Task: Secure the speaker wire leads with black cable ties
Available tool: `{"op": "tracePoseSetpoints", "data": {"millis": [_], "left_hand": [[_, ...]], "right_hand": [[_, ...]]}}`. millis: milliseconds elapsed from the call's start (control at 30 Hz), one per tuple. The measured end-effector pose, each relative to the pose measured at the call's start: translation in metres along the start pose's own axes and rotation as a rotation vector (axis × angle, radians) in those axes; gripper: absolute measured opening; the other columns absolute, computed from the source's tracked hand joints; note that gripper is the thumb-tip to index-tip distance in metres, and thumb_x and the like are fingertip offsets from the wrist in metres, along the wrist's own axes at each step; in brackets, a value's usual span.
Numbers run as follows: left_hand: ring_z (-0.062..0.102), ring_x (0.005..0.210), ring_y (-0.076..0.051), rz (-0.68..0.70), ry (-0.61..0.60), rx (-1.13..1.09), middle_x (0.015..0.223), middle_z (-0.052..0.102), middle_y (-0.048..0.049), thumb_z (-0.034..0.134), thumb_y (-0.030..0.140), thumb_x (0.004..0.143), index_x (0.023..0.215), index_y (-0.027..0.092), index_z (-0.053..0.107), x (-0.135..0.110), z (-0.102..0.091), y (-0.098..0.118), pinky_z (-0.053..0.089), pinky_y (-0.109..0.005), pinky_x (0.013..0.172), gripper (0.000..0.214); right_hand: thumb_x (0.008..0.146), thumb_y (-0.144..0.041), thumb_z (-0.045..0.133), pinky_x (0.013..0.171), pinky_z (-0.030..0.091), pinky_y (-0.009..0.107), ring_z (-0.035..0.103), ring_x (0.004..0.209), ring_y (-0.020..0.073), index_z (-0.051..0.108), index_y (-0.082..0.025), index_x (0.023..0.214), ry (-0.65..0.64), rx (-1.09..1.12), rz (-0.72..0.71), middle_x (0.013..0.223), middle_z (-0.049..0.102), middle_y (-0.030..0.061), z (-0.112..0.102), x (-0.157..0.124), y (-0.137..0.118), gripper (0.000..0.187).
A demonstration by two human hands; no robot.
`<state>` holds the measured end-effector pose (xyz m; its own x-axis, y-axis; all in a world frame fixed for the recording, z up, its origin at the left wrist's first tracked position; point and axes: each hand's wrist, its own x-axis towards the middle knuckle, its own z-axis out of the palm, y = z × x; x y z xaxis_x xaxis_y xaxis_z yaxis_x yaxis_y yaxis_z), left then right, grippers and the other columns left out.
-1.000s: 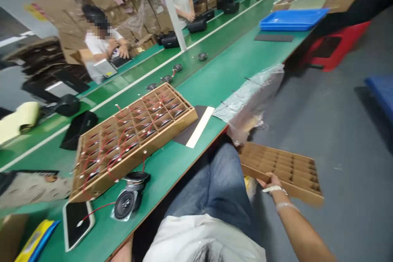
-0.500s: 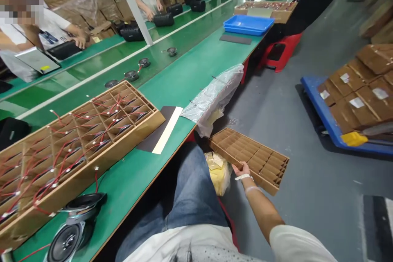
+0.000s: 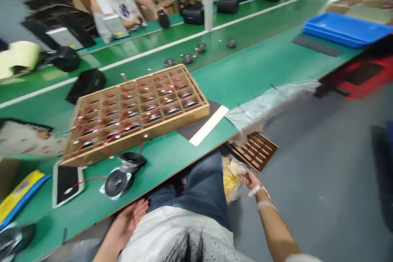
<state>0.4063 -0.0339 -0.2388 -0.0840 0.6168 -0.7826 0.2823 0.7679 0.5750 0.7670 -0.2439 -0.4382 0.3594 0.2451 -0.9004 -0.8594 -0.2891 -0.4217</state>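
Note:
My left hand (image 3: 130, 219) lies palm up below the table edge by my lap, fingers stretched and holding nothing. On my other side, my right hand (image 3: 251, 180) is low beside a clear plastic bag with yellow contents (image 3: 231, 176) and the near edge of an empty cardboard divider tray (image 3: 256, 149). Its fingers are blurred, so whether they grip the tray or the bag is unclear. The tray sits partly under the table. On the green tabletop, a larger cardboard divider box (image 3: 172, 125) holds many speakers with red wires. Loose speakers (image 3: 117, 183) lie in front of it.
A phone-like white-framed device (image 3: 68, 184) and a yellow-blue packet (image 3: 21, 196) lie at left. Plastic sheeting (image 3: 273, 98) drapes over the table edge. Farther right are blue trays (image 3: 346, 28) and a red stool (image 3: 362, 77). People work across the conveyor line (image 3: 147, 55).
The empty divider tray has moved lower and partly beneath the table, with my right hand now at its near edge. My left hand has come into view. The camera has turned left.

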Motion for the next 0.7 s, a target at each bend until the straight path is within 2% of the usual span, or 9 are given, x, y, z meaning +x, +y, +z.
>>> {"op": "tracePoseSetpoints", "data": {"millis": [133,233,267,333,367,433,500,600,700], "left_hand": [[0.06,0.067,-0.017,0.121,-0.223,0.149,0.069,0.067,-0.0041,0.076,0.025,0.071,0.074,0.013,0.07,-0.037,-0.036,0.007,0.046,-0.024,0.065,0.014],[0.057,0.073,-0.017,0.548,-0.421,0.519,0.073,0.066,-0.0019,0.068,0.036,0.081,0.072,0.016,0.069,-0.068,-0.057,0.038,0.045,-0.024,0.071,0.022],[0.058,0.075,-0.017,0.708,-0.407,0.577,0.075,0.066,-0.0023,0.06,0.038,0.087,0.074,0.017,0.067,-0.073,-0.064,0.05,0.045,-0.025,0.073,0.026],[0.061,0.085,-0.02,0.962,-0.215,0.585,0.087,0.067,-0.004,0.055,0.039,0.089,0.084,0.018,0.065,-0.072,-0.076,0.071,0.048,-0.03,0.081,0.024],[0.062,0.094,-0.022,1.039,-0.095,0.574,0.098,0.068,-0.0052,0.058,0.039,0.087,0.094,0.019,0.064,-0.067,-0.079,0.078,0.048,-0.033,0.087,0.022],[0.056,0.115,-0.026,1.125,0.046,0.622,0.123,0.062,-0.0071,0.069,0.038,0.078,0.12,0.023,0.055,-0.049,-0.078,0.084,0.045,-0.041,0.1,0.047],[0.05,0.127,-0.028,1.167,-0.012,0.709,0.139,0.052,-0.0079,0.075,0.035,0.07,0.137,0.026,0.039,-0.028,-0.069,0.082,0.042,-0.045,0.106,0.077],[0.053,0.125,-0.029,1.283,-0.099,0.739,0.139,0.052,-0.0076,0.072,0.028,0.071,0.141,0.028,0.034,0.0,-0.053,0.069,0.049,-0.044,0.1,0.08],[0.062,0.114,-0.028,1.428,-0.017,0.643,0.129,0.06,-0.0069,0.059,0.024,0.077,0.139,0.028,0.035,0.028,-0.045,0.056,0.055,-0.041,0.091,0.067]], "right_hand": [[0.096,-0.037,0.049,0.088,0.054,0.03,0.058,0.099,0.0122,0.053,-0.009,0.119,-0.148,-0.336,0.153,0.109,0.057,0.0095,0.03,-0.054,0.045,0.036],[0.092,-0.033,0.056,0.097,0.052,0.03,0.056,0.111,0.0136,0.053,-0.012,0.123,-0.243,-0.562,0.035,0.123,0.055,0.0104,0.044,-0.097,0.044,0.038],[0.087,-0.035,0.062,0.1,0.051,0.03,0.055,0.116,0.0149,0.055,-0.012,0.122,-0.291,-0.627,-0.033,0.126,0.054,0.0109,0.05,-0.112,0.034,0.042],[0.075,-0.042,0.074,0.103,0.05,0.029,0.056,0.116,0.0183,0.06,-0.01,0.115,-0.427,-0.747,-0.166,0.123,0.056,0.013,0.07,-0.144,0.004,0.054],[0.071,-0.048,0.076,0.1,0.051,0.03,0.06,0.109,0.0196,0.063,-0.01,0.112,-0.509,-0.801,-0.226,0.116,0.06,0.0143,0.085,-0.161,-0.013,0.057],[0.073,-0.055,0.072,0.088,0.056,0.032,0.066,0.09,0.0189,0.065,-0.01,0.11,-0.64,-0.886,-0.38,0.103,0.064,0.0146,0.125,-0.195,-0.042,0.059],[0.077,-0.053,0.068,0.083,0.057,0.031,0.065,0.081,0.0162,0.065,-0.011,0.109,-0.68,-0.939,-0.612,0.098,0.065,0.0134,0.175,-0.228,-0.056,0.053],[0.073,-0.048,0.074,0.11,0.044,0.035,0.056,0.114,0.0171,0.06,-0.018,0.122,-0.685,-1.012,-1.003,0.124,0.056,0.0103,0.255,-0.261,-0.04,0.06],[0.066,-0.052,0.078,0.119,0.034,0.031,0.043,0.132,0.0162,0.05,-0.02,0.136,-0.778,-1.157,-1.244,0.139,0.045,0.007,0.309,-0.253,-0.009,0.082]]}}
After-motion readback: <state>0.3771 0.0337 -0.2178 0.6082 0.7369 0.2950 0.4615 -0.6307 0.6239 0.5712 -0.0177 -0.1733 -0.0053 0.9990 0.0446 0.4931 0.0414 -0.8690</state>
